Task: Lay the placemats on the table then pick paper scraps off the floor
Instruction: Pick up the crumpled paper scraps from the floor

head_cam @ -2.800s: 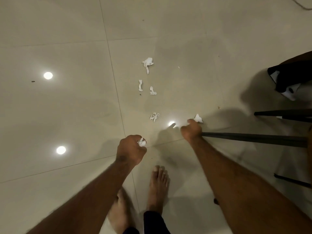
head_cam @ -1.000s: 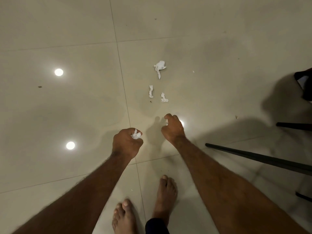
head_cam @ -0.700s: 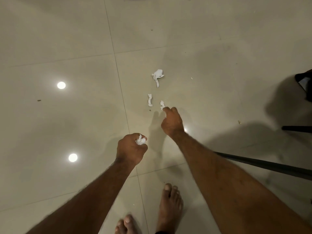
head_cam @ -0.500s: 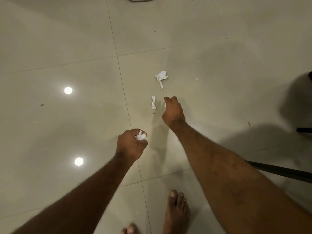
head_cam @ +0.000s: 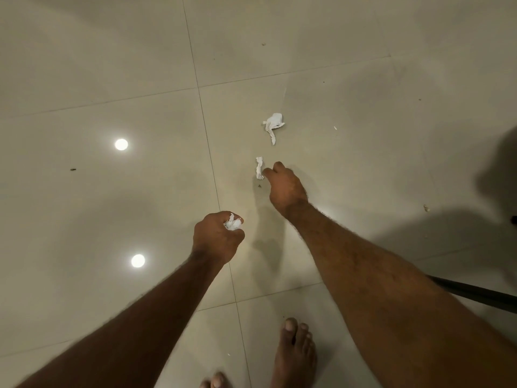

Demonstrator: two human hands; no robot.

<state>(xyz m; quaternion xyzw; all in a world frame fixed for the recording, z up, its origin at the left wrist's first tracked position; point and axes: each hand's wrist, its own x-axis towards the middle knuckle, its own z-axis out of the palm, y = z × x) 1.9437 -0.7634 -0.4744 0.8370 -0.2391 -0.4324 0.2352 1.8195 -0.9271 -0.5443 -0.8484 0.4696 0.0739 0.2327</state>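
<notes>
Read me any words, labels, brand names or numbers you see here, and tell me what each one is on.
None: no text shows anywhere in this view.
Floor tiles: plain, no markings.
Paper scraps on the floor: blank white, no print visible.
Crumpled paper in the left hand: no print visible.
Right hand, closed near the small scrap: nothing written.

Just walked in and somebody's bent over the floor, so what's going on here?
A barefoot person is picking white paper scraps off the glossy beige tiled floor. The left hand is closed around a wad of crumpled white scraps. The right hand reaches down to a small twisted white scrap, its fingers right at it. A larger crumpled white scrap lies farther ahead, untouched.
</notes>
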